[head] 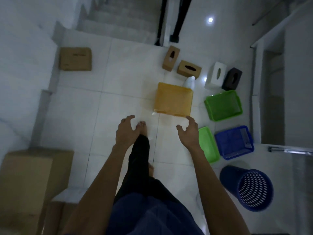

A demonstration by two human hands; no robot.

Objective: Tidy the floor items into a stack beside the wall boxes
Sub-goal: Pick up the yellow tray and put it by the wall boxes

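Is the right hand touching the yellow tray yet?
Cannot tell. In the head view the right hand's index fingertip overlaps the yellow tray's near corner, but no contact or gap shows plainly.

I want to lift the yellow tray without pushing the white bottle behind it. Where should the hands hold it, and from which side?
Hold the yellow tray by its two side rims, near the front corners, coming from the near edge. It lies flat, wide and shallow, and the white bottle stands at its far right corner. Both the left hand and the right hand are open and already on the near side, so two hands would probably work best.
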